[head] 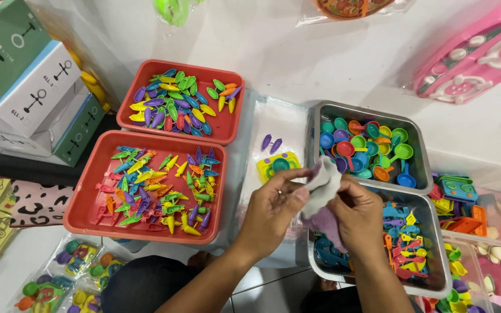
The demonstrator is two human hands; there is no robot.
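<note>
We hold a small clear bag (pixel 322 186) at centre frame, left hand (pixel 271 210) and right hand (pixel 359 215) fingers pinched on it. We judge it best to rub its mouth open gently over the steel tray (pixel 436 272).

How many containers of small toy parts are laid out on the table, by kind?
Red plastic trays: 2 (far tray, near tray)
Metal tubs: 2 (far tub, near tub)
Clear plastic bins at the right edge: 2 (upper bin, lower bin)
Total: 6

Both hands (left hand, right hand) hold a small clear bag above the near tub.
</note>
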